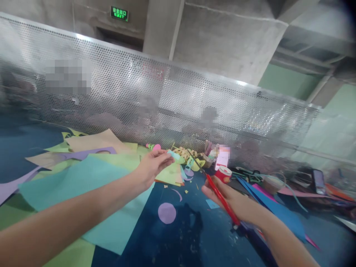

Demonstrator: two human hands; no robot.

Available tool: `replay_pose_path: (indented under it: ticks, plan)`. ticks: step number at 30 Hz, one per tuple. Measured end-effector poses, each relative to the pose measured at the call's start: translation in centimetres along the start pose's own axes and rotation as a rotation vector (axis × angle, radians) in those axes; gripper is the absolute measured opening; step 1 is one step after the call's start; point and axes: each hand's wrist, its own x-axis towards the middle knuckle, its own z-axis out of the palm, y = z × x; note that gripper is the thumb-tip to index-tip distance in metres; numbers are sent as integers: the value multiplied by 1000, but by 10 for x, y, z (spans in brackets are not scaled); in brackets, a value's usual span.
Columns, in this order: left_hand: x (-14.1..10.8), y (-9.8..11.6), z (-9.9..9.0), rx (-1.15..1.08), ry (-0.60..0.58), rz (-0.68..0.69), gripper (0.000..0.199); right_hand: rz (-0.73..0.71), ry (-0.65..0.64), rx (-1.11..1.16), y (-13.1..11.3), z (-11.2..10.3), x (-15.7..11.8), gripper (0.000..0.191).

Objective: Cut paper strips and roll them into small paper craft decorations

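Observation:
My left hand (155,166) pinches a small light-blue paper piece (174,155) between thumb and fingers, raised above the table. In my right hand (226,196) is a pair of scissors with red handles (222,198); the dark blades point up and left toward the paper piece, apart from it. Below, between the hands, a purple paper circle (167,213) lies flat on the dark blue table. A thin purple paper crescent (177,194) is just behind it. A large light-blue sheet (83,189) spreads under my left forearm.
Coloured sheets, among them a peach one (97,141), pile up at left. A red can (223,174) and a phone with a lit screen (222,157) stand beyond my right hand. Blue sheets (274,207) lie at right. A perforated metal panel (125,89) closes off the far side.

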Motion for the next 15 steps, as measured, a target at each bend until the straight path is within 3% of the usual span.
replay_pose_path:
  ticks: [5, 8, 15]
  plan:
    - [-3, 5, 4, -72, 58, -24, 5, 56, -118, 127, -26, 26, -5, 17]
    - [-4, 9, 7, -121, 74, -20, 5, 77, -184, 147, -39, 39, -9, 29]
    - [-11, 9, 12, -137, 49, 2, 4, 4, -137, -130, -51, 49, -15, 30]
